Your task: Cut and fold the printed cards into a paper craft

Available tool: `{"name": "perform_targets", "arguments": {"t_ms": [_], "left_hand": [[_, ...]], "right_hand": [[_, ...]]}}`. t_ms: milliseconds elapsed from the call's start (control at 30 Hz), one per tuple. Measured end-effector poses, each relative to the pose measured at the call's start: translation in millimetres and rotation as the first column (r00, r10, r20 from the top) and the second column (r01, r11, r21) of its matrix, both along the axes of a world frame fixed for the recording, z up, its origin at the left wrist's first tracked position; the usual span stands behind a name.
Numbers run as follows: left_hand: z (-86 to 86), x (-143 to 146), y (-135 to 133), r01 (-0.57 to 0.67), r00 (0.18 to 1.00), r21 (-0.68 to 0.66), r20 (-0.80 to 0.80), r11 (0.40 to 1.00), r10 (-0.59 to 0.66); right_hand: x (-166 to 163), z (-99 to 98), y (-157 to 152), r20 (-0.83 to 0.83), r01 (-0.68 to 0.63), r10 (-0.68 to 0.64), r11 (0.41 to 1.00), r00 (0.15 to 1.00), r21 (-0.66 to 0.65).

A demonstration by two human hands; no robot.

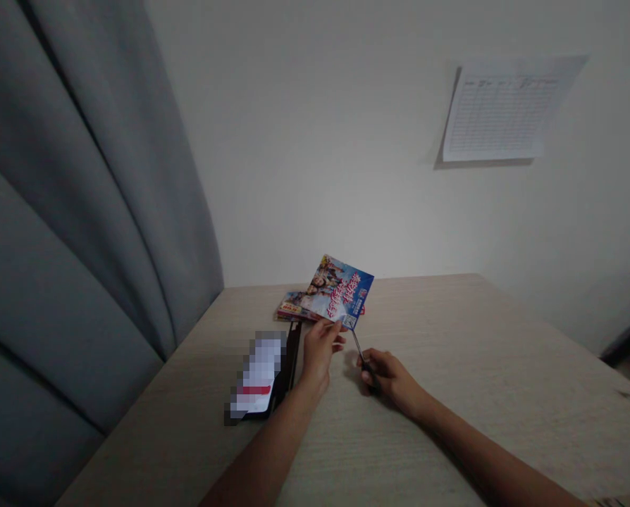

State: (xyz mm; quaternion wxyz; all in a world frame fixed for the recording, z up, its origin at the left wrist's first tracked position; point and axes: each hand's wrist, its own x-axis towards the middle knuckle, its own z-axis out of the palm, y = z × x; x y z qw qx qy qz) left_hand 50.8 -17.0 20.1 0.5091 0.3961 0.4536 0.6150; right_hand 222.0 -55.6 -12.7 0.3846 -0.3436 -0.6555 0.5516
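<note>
The printed card (341,289) is held up at a slant, partly in front of the stack of leaflets (292,306) and reaching past its right end. The left hand (319,348), on the near side of the stack, has thumb and fingers pinched on the card's lower edge beside the QR-code corner, apparently to steady it where the metal meets it. The right hand (392,377), nearer and right of the stack, has its fingers curled round the dark handle of what look like scissors (357,343), angled so the tip reaches that corner; whether the blades are parted is too small to tell. Nearer than the stack and to its left lies a lit phone (256,373), set aside from both hands, probably to leave them room. The table (452,352) bears the stack against the wall (315,141); a grey curtain (108,176) hangs left of it, and a printed sheet (497,113) is up on the wall, above and right of it.
</note>
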Motion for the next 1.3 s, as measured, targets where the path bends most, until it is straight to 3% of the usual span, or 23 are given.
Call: {"name": "perform_targets", "arguments": {"t_ms": [533, 933, 1300], "left_hand": [[2.4, -1.1, 1.2, 0.006, 0.999, 0.023, -0.041, 1.000, -0.005], [1.1, -0.4, -0.1, 0.048, 0.996, 0.025, -0.071, 0.999, -0.047], [3.3, 2.6, -4.1, 0.080, 0.996, 0.008, -0.031, 0.997, -0.079]], "right_hand": [[1.6, 2.5, 0.2, 0.044, 0.003, -0.005, 0.998, 0.999, 0.059], [0.7, 5.6, -0.9, 0.019, 0.017, -0.017, 0.999, 1.000, 0.033], [1.5, 7.4, -0.3, 0.012, 0.024, -0.025, 0.998, 1.000, 0.052]]}}
